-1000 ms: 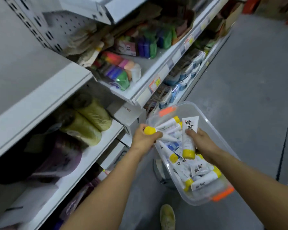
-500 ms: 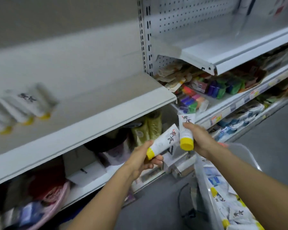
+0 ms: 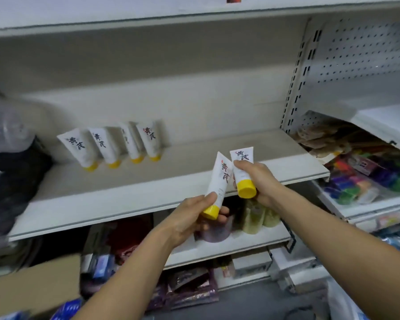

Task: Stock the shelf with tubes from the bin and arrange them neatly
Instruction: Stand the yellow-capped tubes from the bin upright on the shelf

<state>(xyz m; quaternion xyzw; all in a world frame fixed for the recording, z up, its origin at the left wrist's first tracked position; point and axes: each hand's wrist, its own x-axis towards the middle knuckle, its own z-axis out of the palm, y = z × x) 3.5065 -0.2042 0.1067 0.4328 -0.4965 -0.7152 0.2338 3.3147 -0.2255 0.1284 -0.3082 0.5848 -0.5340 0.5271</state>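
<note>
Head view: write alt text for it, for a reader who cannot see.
A person's left hand and right hand each hold a white, yellow-capped tube, the left tube and right tube, before a pale shelf. Four matching tubes stand cap-down in a row near its back, to the left.

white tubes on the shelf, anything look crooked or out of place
The row of four white yellow-capped tubes stands cap-down on the white metal shelf, all tilted the same way. The third from the left is turned edge-on, its label barely showing.
</note>
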